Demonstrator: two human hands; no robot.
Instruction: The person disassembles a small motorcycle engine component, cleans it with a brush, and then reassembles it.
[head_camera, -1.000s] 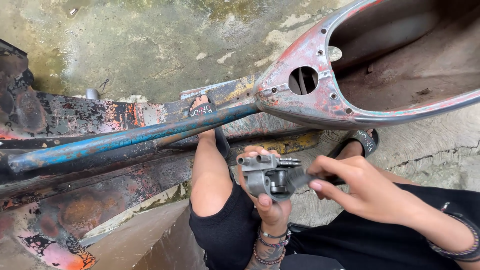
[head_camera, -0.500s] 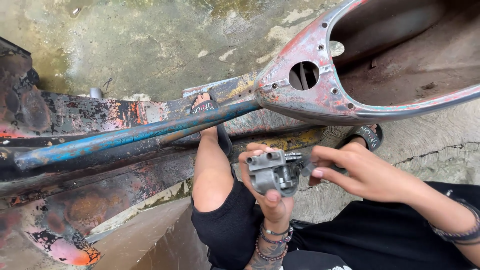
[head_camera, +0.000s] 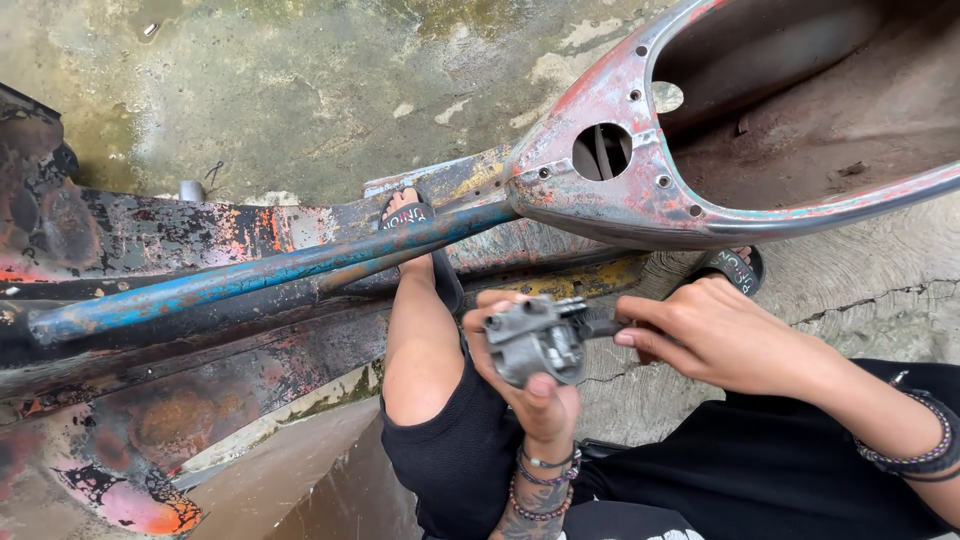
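Hands working over a bent knee: the left hand (head_camera: 535, 385) is cupping a small grey metal part (head_camera: 533, 338) from below, fingers wrapped shut around its body, while the right hand (head_camera: 715, 335) is pinching a dark stub (head_camera: 600, 326) projecting from its side. Being cast metal, the part is likely dense, rigid and possibly greasy, so gripping its blocky body seems safest. Behind, the rusty scooter shell (head_camera: 640, 195) is lying open, its hollow showing only dirt.
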